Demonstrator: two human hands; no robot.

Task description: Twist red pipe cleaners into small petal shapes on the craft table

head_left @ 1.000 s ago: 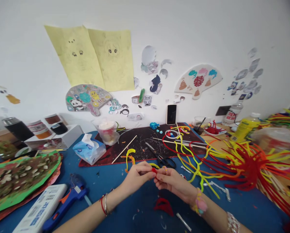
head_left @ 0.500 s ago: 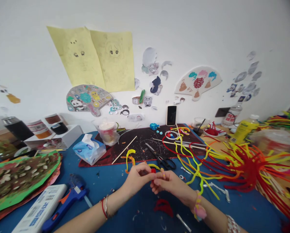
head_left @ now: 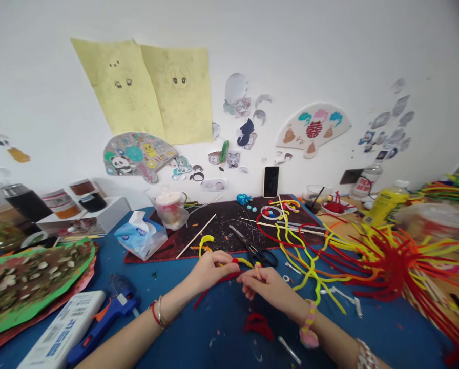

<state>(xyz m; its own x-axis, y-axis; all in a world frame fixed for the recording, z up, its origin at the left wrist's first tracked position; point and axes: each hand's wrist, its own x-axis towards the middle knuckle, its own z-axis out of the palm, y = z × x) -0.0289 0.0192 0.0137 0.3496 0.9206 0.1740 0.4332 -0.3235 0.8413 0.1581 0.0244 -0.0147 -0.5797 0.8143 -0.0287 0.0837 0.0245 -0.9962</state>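
Note:
My left hand (head_left: 210,269) is closed in a pinch, with a small piece of red fuzzy pipe cleaner (head_left: 235,261) at its fingertips. A longer red stretch (head_left: 217,283) slants under that hand, from the lower left up to my right fingers. My right hand (head_left: 262,284) is curled, thumb and fingertips together at the red strand's right end. Its finger wears a pink and yellow ring. Beyond the hands lie a bent yellow pipe cleaner (head_left: 205,242) and black scissors (head_left: 257,251). A red scrap (head_left: 258,325) lies on the blue table in front of me.
A blue glue gun (head_left: 110,318) and a white box (head_left: 62,330) lie at left, with a tissue pack (head_left: 141,236) behind. At right spreads a bundle of red, orange and yellow pipe cleaners (head_left: 393,266). A phone (head_left: 271,182) leans on the wall.
My hands have moved slightly apart, the left one going left. A long red strand now shows between and below them, where before only a small red bit showed.

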